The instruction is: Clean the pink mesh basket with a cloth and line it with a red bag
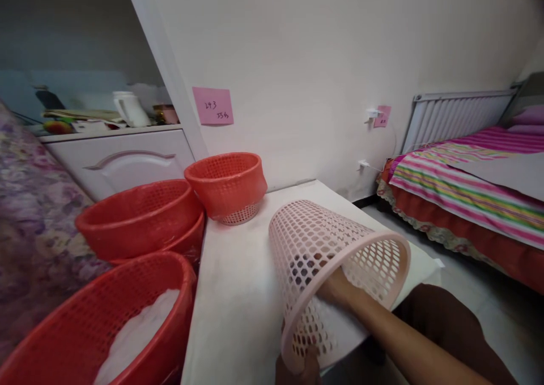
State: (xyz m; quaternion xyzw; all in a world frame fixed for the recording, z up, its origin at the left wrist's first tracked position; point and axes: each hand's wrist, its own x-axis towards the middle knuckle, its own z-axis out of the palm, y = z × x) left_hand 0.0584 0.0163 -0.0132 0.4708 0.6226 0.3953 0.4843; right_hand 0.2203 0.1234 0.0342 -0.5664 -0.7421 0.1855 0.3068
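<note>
White tabletop against a plain wall carries a pink lattice basket lying on its side, long axis running from the person toward the wall. Right hand reaches inside its mouth; its grip is hidden behind the mesh. Left hand pinches the near rim. 3 red perforated baskets sit to the left.

A white table runs from the near edge to the far wall. At its far left end stands a small red basket, nested in a paler one whose base shows beneath. Nearer, toward the right edge, a pink basket lies on its side, mouth facing near. Larger red baskets press against the table's left edge.
</note>
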